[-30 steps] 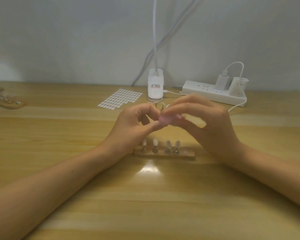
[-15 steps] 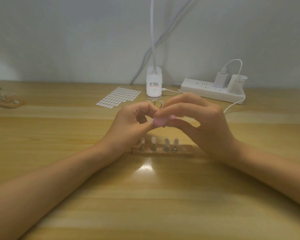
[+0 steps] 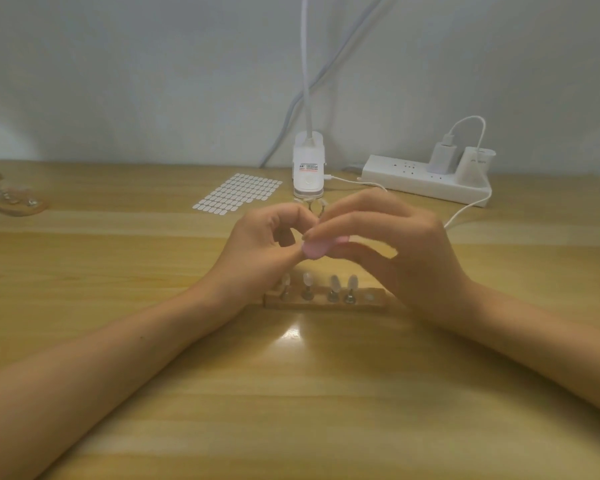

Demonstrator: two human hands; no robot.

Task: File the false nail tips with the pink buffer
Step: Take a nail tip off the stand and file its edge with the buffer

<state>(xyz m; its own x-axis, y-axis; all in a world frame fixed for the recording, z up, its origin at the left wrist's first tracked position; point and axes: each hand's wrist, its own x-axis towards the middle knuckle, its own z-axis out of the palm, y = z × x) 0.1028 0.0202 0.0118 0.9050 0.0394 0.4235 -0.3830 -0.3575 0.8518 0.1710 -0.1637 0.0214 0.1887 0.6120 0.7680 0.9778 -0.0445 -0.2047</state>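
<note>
My right hand grips the small pink buffer between thumb and fingers, above the middle of the table. My left hand meets it from the left, thumb and forefinger pinched together against the buffer's left end; what they pinch is hidden, apart from a thin bit of metal above the fingertips. Below both hands lies a wooden holder with several pale nail tips standing upright on metal pins. Its rightmost socket is bare.
A white clip lamp base stands behind the hands, its stalk rising out of view. A sheet of small white stickers lies left of it. A white power strip with plugs and cable sits back right. Another wooden holder lies far left.
The buffer has shifted slightly back and forth against my left fingertips while both hands stay in place above the holder.
</note>
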